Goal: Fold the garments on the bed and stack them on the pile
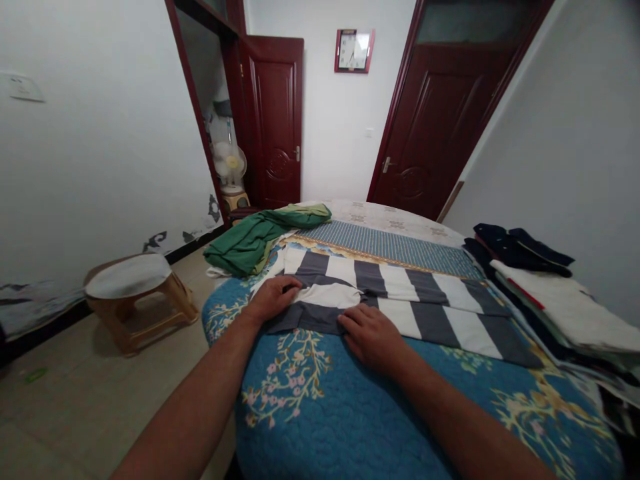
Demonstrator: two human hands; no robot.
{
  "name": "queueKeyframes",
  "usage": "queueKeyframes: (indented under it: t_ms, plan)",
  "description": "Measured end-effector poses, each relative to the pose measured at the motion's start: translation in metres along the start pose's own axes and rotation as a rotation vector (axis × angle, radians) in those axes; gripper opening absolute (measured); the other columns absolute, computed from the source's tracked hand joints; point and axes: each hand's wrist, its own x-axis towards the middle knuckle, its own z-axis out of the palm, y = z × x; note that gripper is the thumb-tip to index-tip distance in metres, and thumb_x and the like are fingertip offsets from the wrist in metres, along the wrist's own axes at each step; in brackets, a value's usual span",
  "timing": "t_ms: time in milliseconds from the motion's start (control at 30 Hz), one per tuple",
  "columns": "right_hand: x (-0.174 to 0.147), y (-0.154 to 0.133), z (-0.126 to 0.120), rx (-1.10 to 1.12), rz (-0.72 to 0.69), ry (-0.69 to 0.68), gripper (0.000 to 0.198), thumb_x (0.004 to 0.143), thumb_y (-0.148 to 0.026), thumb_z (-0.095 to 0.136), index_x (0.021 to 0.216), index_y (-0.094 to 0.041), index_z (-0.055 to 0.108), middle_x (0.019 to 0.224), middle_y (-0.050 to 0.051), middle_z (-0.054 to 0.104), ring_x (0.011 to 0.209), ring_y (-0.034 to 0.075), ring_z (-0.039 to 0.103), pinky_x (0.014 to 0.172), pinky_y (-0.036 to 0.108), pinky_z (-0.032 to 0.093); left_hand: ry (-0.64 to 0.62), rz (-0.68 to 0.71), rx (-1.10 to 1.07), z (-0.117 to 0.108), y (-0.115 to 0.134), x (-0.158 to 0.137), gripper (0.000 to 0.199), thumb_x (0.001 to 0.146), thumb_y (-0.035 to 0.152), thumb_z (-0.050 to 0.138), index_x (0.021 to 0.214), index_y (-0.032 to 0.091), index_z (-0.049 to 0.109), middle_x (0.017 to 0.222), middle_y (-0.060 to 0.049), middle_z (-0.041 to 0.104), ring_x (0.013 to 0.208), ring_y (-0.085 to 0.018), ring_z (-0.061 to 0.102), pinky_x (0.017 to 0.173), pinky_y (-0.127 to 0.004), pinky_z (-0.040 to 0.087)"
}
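Note:
A shirt (395, 285) with broad grey and white stripes lies stretched across a blue floral quilted cover, its layers running side by side. At its left end, a part like a sleeve is folded over and bunched. My left hand (273, 300) grips the cloth at that left end, with thumb and forefinger closing on it. My right hand (373, 333) has its fingers curled onto the shirt's near edge, at the right side of the folded part. Some of the fabric under both hands is hidden.
A crumpled green garment (255, 237) lies at the far left of the round table. Folded clothes (565, 293) are stacked at the right. The quilted cover (350, 413) drapes over the near edge. A plastic stool (135, 280) stands on the floor to the left.

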Motion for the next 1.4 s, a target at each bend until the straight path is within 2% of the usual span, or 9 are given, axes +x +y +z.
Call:
queueKeyframes:
  t_ms: [133, 433, 667, 767, 867, 1067, 1167, 1267, 1400]
  plan:
    - [0.006, 0.002, 0.009, -0.029, 0.016, 0.011, 0.01, 0.093, -0.014, 0.063, 0.094, -0.022, 0.069, 0.099, 0.01, 0.072, 0.094, 0.025, 0.063, 0.085, 0.037, 0.052, -0.052, 0.024, 0.022, 0.002, -0.001, -0.003, 0.03, 0.092, 0.032, 0.057, 0.108, 0.026, 0.082, 0.112, -0.005, 0.082, 0.108, -0.024, 0.074, 0.105, -0.038, 0.055]
    - [-0.03, 0.044, -0.003, 0.418, 0.238, 0.221, 0.023, 0.086, -0.012, 0.056, 0.104, -0.025, 0.061, 0.095, 0.003, 0.068, 0.085, 0.021, 0.065, 0.079, 0.033, 0.052, -0.153, 0.134, 0.059, 0.003, -0.011, 0.0, 0.045, 0.078, 0.004, 0.051, 0.1, 0.024, 0.084, 0.11, -0.007, 0.081, 0.11, -0.022, 0.072, 0.109, -0.04, 0.052]
    - [-0.025, 0.032, 0.005, 0.544, 0.131, 0.146, 0.033, 0.084, -0.005, 0.055, 0.11, -0.024, 0.063, 0.108, 0.006, 0.071, 0.1, 0.021, 0.069, 0.092, 0.036, 0.056, -0.285, 0.19, 0.102, -0.012, 0.009, -0.038, 0.056, 0.084, 0.009, 0.06, 0.133, 0.031, 0.076, 0.154, -0.006, 0.063, 0.147, -0.027, 0.054, 0.128, -0.046, 0.039]
    - [-0.021, 0.026, 0.007, 0.517, 0.072, 0.156, 0.046, 0.084, 0.0, 0.053, 0.121, -0.025, 0.065, 0.122, 0.009, 0.069, 0.112, 0.021, 0.067, 0.099, 0.037, 0.057, -0.3, 0.211, 0.121, -0.011, 0.007, -0.051, 0.051, 0.089, 0.013, 0.063, 0.134, 0.033, 0.075, 0.161, -0.005, 0.057, 0.157, -0.029, 0.043, 0.132, -0.051, 0.032]
    - [-0.019, 0.026, 0.011, 0.386, 0.075, 0.191, 0.052, 0.087, 0.003, 0.049, 0.128, -0.023, 0.066, 0.124, 0.01, 0.067, 0.115, 0.021, 0.065, 0.101, 0.037, 0.057, -0.24, 0.231, 0.101, -0.004, 0.001, -0.055, 0.034, 0.096, 0.015, 0.061, 0.121, 0.028, 0.08, 0.155, -0.008, 0.063, 0.155, -0.028, 0.046, 0.129, -0.053, 0.037]
    - [-0.02, 0.028, 0.007, 0.13, 0.11, 0.076, 0.035, 0.091, -0.002, 0.055, 0.115, -0.02, 0.072, 0.113, 0.011, 0.069, 0.104, 0.022, 0.065, 0.092, 0.034, 0.056, -0.211, 0.261, 0.036, -0.004, 0.004, -0.052, 0.024, 0.101, 0.022, 0.056, 0.11, 0.025, 0.078, 0.15, -0.007, 0.068, 0.156, -0.026, 0.046, 0.132, -0.052, 0.032]
    - [-0.016, 0.034, -0.004, 0.148, 0.14, -0.03, 0.03, 0.089, -0.004, 0.058, 0.109, -0.021, 0.073, 0.111, 0.01, 0.07, 0.1, 0.022, 0.065, 0.089, 0.032, 0.054, -0.262, 0.215, 0.008, -0.017, 0.013, -0.045, 0.027, 0.102, 0.027, 0.053, 0.113, 0.027, 0.077, 0.142, -0.004, 0.073, 0.147, -0.025, 0.056, 0.132, -0.05, 0.031]
    - [0.0, 0.054, -0.016, 0.354, 0.174, -0.096, 0.029, 0.086, -0.009, 0.059, 0.108, -0.021, 0.074, 0.107, 0.007, 0.073, 0.099, 0.021, 0.067, 0.09, 0.032, 0.052, -0.283, 0.113, -0.067, -0.029, 0.016, -0.022, 0.032, 0.1, 0.034, 0.05, 0.115, 0.027, 0.077, 0.123, -0.003, 0.08, 0.12, -0.024, 0.071, 0.115, -0.041, 0.049]
    - [0.032, 0.091, -0.011, 0.585, 0.554, 0.064, 0.025, 0.093, -0.026, 0.056, 0.107, -0.019, 0.076, 0.091, 0.004, 0.075, 0.086, 0.021, 0.07, 0.082, 0.033, 0.053, -0.164, -0.163, -0.183, -0.024, 0.007, 0.032, 0.033, 0.092, 0.046, 0.052, 0.085, 0.02, 0.072, 0.08, -0.002, 0.071, 0.079, -0.02, 0.065, 0.071, -0.029, 0.052]
